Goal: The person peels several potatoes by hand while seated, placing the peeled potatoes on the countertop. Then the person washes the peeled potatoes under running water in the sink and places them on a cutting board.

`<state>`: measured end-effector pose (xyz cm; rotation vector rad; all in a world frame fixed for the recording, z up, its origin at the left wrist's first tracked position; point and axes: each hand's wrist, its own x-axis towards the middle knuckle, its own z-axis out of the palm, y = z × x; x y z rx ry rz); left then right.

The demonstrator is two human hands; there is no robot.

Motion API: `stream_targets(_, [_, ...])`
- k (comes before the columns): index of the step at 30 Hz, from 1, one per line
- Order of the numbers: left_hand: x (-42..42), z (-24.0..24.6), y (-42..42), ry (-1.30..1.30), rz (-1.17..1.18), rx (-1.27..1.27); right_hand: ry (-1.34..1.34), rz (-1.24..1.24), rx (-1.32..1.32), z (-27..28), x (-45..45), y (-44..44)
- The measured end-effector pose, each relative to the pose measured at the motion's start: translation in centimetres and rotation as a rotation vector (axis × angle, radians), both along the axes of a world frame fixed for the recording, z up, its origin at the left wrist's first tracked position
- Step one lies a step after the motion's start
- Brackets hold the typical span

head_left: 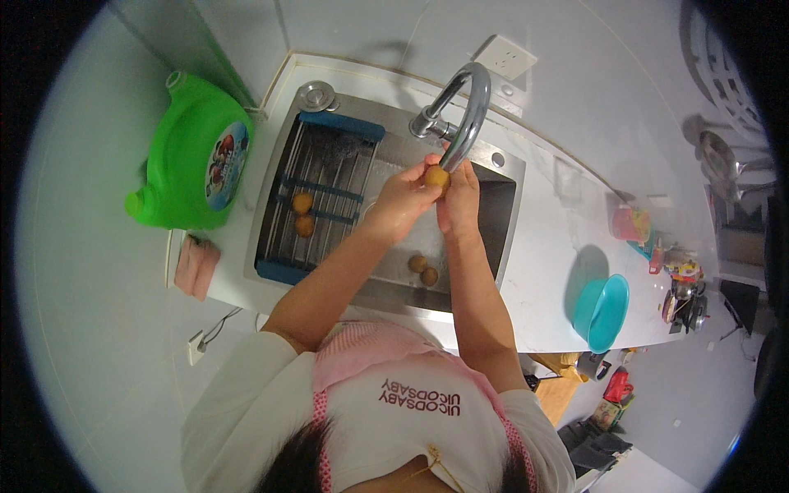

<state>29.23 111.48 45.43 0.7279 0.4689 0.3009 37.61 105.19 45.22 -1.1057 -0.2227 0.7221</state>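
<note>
My left hand (404,203) grips a round yellow-brown fruit or vegetable (437,177) right under the mouth of a chrome faucet (471,123). Against the other side of that item rests my right hand (459,197), its fingers partly behind it and the spout. Two similar round items (302,203) sit on a blue-ended metal drying rack (320,126) over the left part of the stainless steel sink (394,302). Two browner ones (418,264) lie on the basin floor between my forearms. Whether water is running is hard to tell.
A large green jug (191,154) and a pink cloth (196,266) are left of the sink. The sink strainer (316,96) lies at its back left corner. On the right counter, a turquoise basin (601,313) stands near the front edge. A wall socket (504,57) is behind the faucet.
</note>
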Motion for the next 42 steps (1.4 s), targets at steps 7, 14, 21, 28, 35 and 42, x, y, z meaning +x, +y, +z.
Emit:
stream_targets(7, [-0.7, 0.3, 0.5, 0.18, 0.145, 0.734, 0.097, 0.096, -0.056, 0.5, -2.0, 0.0])
stream_targets(14, [-0.8, 0.1, 0.1, 0.138, 0.303, 1.222, -0.019, 0.104, -0.172, -1.1, -2.6, -0.5])
stream_targets(21, [-1.4, -0.2, 0.8, 0.156, 0.244, 1.183, 0.166, 0.122, -0.096, -0.7, -2.7, -0.7])
stream_targets(28, [-1.3, -0.4, 1.2, 0.188, 0.103, 0.507, 0.282, 0.222, -0.003, 0.5, -2.6, -1.1])
stream_targets(35, [-0.1, -0.2, 0.7, 0.008, 0.108, 0.5, 0.127, 0.049, 0.153, 0.1, -2.3, -0.5])
stream_targets(42, [1.1, 0.0, 1.1, -0.001, -0.047, -0.29, -0.877, -0.163, -0.403, 1.1, -2.1, 0.9])
